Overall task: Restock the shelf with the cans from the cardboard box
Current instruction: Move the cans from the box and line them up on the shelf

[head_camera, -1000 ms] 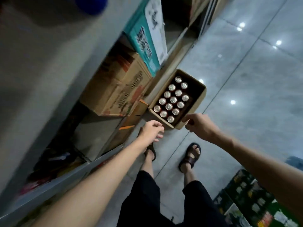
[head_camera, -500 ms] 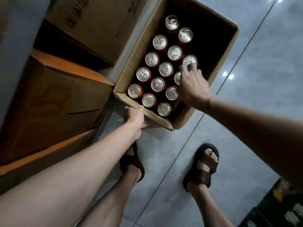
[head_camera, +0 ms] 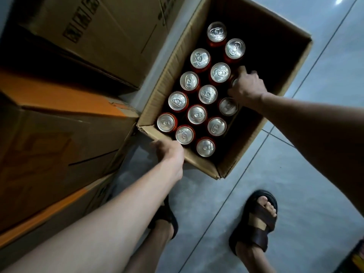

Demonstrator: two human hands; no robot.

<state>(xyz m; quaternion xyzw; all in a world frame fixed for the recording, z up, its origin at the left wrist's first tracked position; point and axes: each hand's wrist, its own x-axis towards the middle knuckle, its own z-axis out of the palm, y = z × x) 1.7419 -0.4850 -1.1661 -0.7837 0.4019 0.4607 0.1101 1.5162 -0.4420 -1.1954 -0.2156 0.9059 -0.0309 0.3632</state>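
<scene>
An open cardboard box (head_camera: pixel 293 62) stands on the tiled floor with several red cans inside, their silver tops (head_camera: pixel 207 94) facing up in rows along its left side. My right hand (head_camera: pixel 247 87) reaches into the box and closes around the top of one can (head_camera: pixel 234 82) in the right row, which it mostly hides. My left hand (head_camera: pixel 170 152) grips the box's near rim by the front left corner. The right half of the box is dark and bare.
Closed cardboard boxes (head_camera: pixel 59 134) with orange bands are stacked at the left, touching the can box. A larger brown carton (head_camera: pixel 110 32) sits above them. My sandalled feet (head_camera: pixel 256 221) stand on the grey tiles just in front of the box.
The view has dropped closer to the box. My right hand went from the box's corner into the box and closed on a can. My left hand took hold of the near rim.
</scene>
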